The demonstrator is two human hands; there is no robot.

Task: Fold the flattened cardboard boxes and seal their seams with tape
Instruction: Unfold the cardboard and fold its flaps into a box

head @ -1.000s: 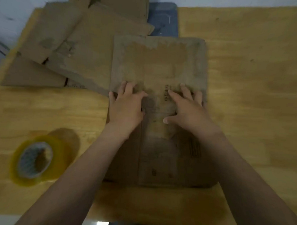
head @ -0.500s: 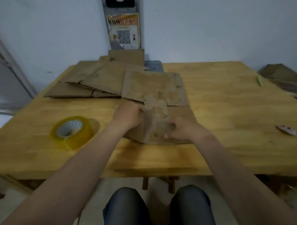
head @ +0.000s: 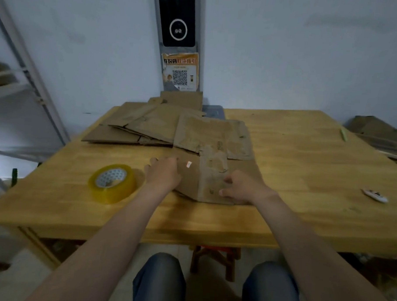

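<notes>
Drawn back to the near edge, left grip (head: 163, 175) lies flat, released, on the cardboard box (head: 210, 185) at mid table (head: 306, 168); whether right grip (head: 243, 186) holds it, I cannot tell. Better to pin one side and lift the other.

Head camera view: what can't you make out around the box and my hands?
All head view.
Right hand: fingers curl under its back; gripping or pressing the cardboard box unclear.
Print on the box: too small, blurred.
White object at right: too small to identify.
Cardboard pile, far right: cut off by frame edge.
</notes>
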